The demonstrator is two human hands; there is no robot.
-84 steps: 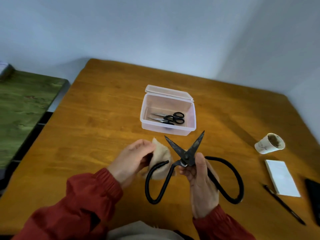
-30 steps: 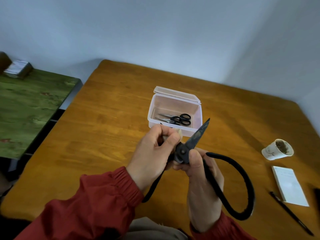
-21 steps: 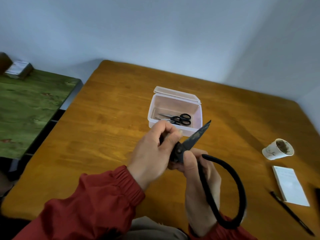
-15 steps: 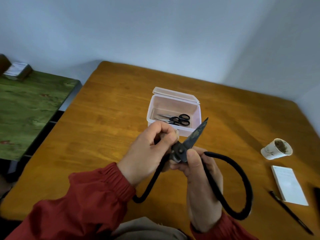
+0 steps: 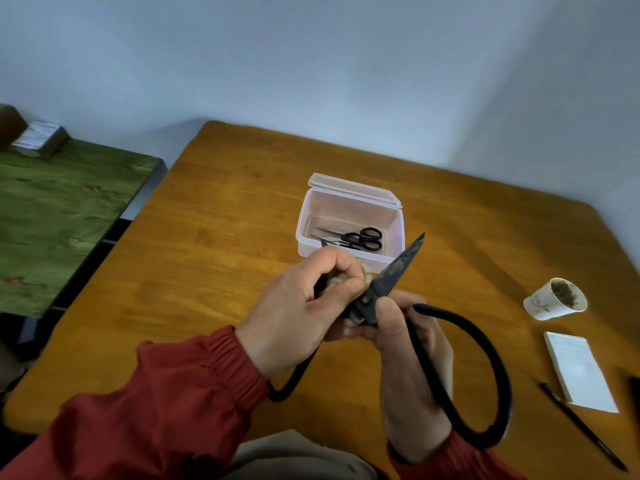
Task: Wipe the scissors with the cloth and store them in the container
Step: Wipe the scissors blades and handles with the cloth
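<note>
Large black scissors with big looped handles are held above the wooden table. My right hand grips them at the pivot and the right handle, and one blade points up and to the right. My left hand pinches a beige cloth against the other blade, which is hidden by the fingers. Behind the hands stands a clear plastic container with its lid open, and small black scissors lie inside it.
A stained paper cup lies on its side at the right. Beside it are a white notepad and a black pen. A green-topped table with a small box stands to the left.
The left hand brought the cloth from beside the handles onto the left blade and has been rubbing there. The right hand tilted the scissors slightly back and forth.
</note>
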